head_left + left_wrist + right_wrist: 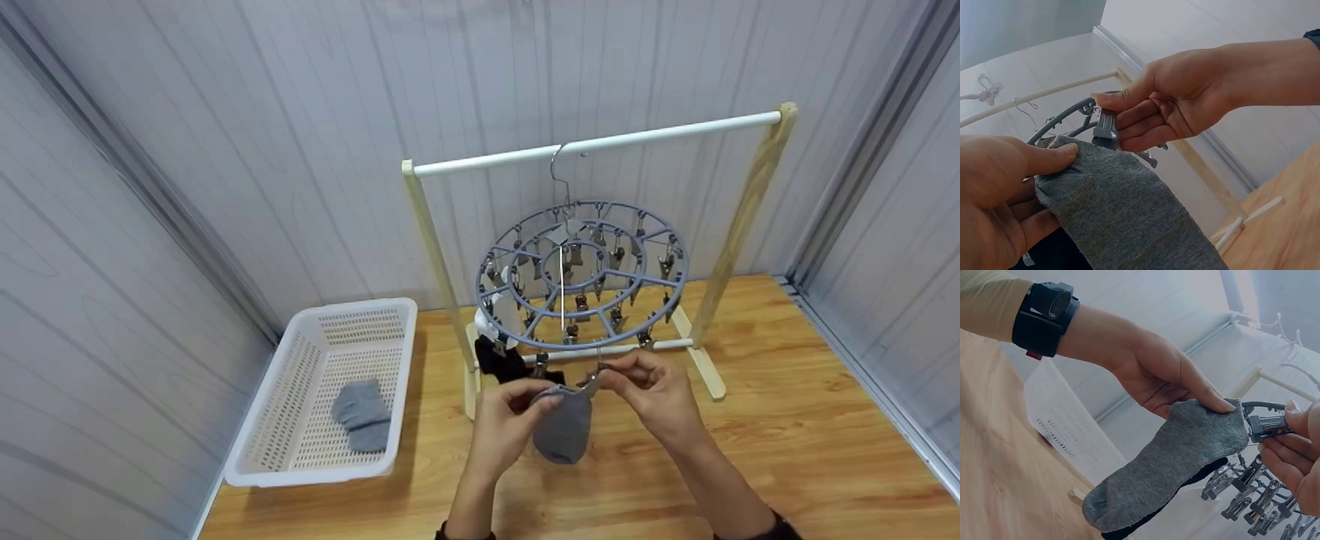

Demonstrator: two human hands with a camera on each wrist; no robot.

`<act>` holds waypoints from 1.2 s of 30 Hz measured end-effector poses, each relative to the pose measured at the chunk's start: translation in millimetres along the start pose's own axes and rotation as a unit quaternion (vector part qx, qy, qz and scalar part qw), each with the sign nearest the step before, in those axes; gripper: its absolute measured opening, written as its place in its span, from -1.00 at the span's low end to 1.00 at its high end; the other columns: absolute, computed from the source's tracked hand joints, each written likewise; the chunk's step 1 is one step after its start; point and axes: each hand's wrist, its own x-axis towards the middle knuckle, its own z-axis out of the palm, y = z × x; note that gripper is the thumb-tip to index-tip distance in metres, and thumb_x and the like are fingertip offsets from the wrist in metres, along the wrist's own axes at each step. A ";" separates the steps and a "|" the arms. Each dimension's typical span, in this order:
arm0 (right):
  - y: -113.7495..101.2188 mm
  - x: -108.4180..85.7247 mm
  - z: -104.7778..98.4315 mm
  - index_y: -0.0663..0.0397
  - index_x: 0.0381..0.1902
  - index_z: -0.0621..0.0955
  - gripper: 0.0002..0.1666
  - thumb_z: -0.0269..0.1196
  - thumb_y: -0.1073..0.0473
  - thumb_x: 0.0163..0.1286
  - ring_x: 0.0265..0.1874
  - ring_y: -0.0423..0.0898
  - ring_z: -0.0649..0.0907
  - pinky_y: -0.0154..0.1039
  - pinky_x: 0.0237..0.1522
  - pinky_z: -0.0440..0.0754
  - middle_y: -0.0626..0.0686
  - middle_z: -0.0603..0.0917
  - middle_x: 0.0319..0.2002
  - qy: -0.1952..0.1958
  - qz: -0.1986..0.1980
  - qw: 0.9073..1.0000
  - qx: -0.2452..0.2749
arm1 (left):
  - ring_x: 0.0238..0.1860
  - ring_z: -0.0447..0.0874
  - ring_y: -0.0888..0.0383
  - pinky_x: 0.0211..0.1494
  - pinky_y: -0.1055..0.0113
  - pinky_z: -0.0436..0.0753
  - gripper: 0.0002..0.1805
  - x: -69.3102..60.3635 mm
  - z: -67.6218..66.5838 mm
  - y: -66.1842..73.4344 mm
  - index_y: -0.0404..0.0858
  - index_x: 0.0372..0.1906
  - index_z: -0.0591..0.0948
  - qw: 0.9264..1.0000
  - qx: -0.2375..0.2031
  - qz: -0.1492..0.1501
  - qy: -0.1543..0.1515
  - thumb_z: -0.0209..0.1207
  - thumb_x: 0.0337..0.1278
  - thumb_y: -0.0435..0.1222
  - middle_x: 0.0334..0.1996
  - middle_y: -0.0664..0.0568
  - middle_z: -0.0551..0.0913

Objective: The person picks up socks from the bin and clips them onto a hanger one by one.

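Note:
A grey sock (563,427) hangs from my left hand (508,421), which pinches its cuff between thumb and fingers. My right hand (652,390) pinches a metal clip (1266,427) on the rim of the round grey drying hanger (480,289). In the left wrist view the clip (1106,129) sits right at the cuff's edge; whether it bites the fabric I cannot tell. Behind the grey sock, a black sock (499,361) and a white sock (501,311) hang at the hanger's left side, partly hidden.
At the left stands a white perforated basket (251,420) with another grey sock (363,416) inside. The hanger's hook (555,166) hangs on the white bar (637,139) of a wooden-legged rack (739,225). Several free metal clips (666,264) dangle around the rings.

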 end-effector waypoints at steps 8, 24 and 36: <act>0.0 -0.4 3.9 0.55 -0.18 0.66 -0.91 0.34 0.54 0.39 -0.29 -0.04 0.85 -0.17 -0.12 0.80 0.20 0.84 -0.25 -0.012 0.005 1.000 0.014 | -0.25 0.79 0.19 -0.17 0.38 0.73 -0.87 0.3 3.6 1.1 -0.32 -0.13 0.83 1.000 0.001 -0.001 -0.004 0.45 0.25 -0.39 -0.20 -0.08 0.84; 0.0 -3.7 5.7 0.53 -0.14 0.65 -0.86 0.36 0.49 0.40 -0.26 -0.07 0.84 -0.21 -0.14 0.80 0.12 0.86 -0.22 -0.038 0.015 0.999 -0.004 | -0.24 0.79 0.20 -0.17 0.39 0.73 -0.86 0.6 4.2 3.1 -0.31 -0.11 0.84 1.000 -0.005 -0.004 -0.002 0.44 0.28 -0.38 -0.20 -0.07 0.83; 0.2 -3.0 7.0 0.47 -0.11 0.66 -0.84 0.36 0.42 0.43 -0.25 -0.06 0.84 -0.21 -0.16 0.80 0.20 0.84 -0.19 -0.069 0.016 0.997 -0.029 | -0.24 0.78 0.17 -0.17 0.38 0.74 -0.86 -0.4 3.8 3.4 -0.32 -0.13 0.85 1.000 -0.006 0.015 0.002 0.46 0.25 -0.37 -0.22 -0.07 0.84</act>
